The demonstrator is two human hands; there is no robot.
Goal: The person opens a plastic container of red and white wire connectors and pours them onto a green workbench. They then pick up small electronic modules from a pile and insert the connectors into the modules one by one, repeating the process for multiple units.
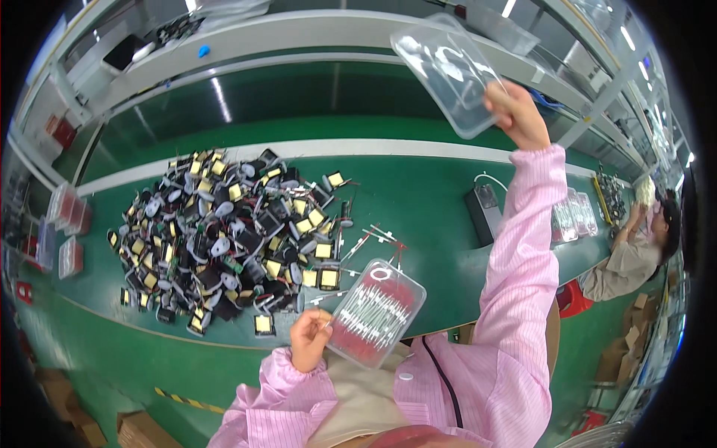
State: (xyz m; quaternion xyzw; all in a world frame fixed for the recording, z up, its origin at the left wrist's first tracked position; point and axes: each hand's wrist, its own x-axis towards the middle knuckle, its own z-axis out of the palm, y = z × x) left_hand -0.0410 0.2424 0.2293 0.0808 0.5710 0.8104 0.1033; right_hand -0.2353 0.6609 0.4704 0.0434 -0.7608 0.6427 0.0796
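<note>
My left hand (pixel 309 340) grips the near corner of a clear plastic tray (pixel 377 312) filled with rows of small red-and-white wired parts, held at the front edge of the green bench (pixel 418 187). My right hand (pixel 515 113) is raised high, arm stretched up in a pink sleeve, pinching the corner of an empty clear plastic lid (pixel 447 71). A large heap of small black transformers with yellow tape (pixel 224 235) lies on the bench left of the tray. A few loose wired parts (pixel 373 239) lie between the heap and the tray.
A black box with a white cable (pixel 484 211) stands right of my raised arm, with stacked clear trays (pixel 573 216) beyond. Another person (pixel 635 254) works at the far right. Red-filled trays (pixel 67 216) sit at the left edge. Cardboard boxes (pixel 142 429) stand on the floor.
</note>
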